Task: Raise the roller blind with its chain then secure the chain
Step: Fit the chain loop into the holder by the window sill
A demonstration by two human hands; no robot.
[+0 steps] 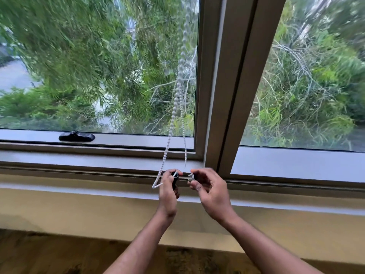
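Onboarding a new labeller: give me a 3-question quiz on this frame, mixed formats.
1. True or false: the blind covers the glass.
2. Multiple choice: the left hand grips
A) the window latch
B) a black piece with chain beads on it
C) nothing
3. Fill in: the chain's bottom loop hangs to the ___ of the left hand.

Key
1. False: the glass shows trees, no blind in view.
2. B: the black piece sits in that hand; the right hand pinches a second small part.
3. Left.
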